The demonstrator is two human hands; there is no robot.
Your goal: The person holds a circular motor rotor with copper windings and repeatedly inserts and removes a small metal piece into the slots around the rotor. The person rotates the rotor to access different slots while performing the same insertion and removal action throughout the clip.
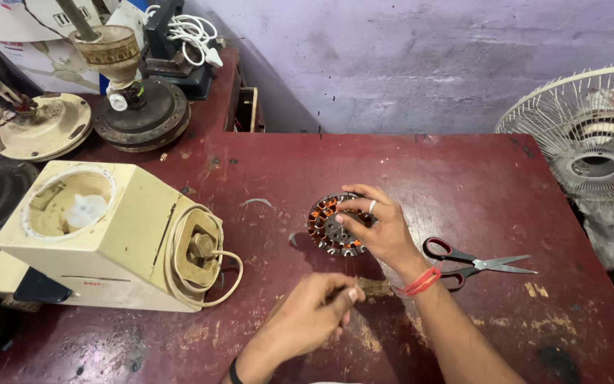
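Observation:
A round fan stator [328, 226] with copper windings lies on the dark red table [463, 185]. My right hand [381, 231], with a ring and a red thread at the wrist, grips the stator's right side from above. My left hand [310, 318] is nearer to me, with its fingers pinched on one end of a small brown strip [376, 287]. The strip points right, under my right wrist. What the strip is made of I cannot tell.
Red-handled scissors [474, 263] lie right of my right hand. A cream mixer base [101, 238] with its wound cord lies on its side at the left. Ceiling fan motors [140, 117] stand at the back left. A white fan guard [595, 135] is at the right edge.

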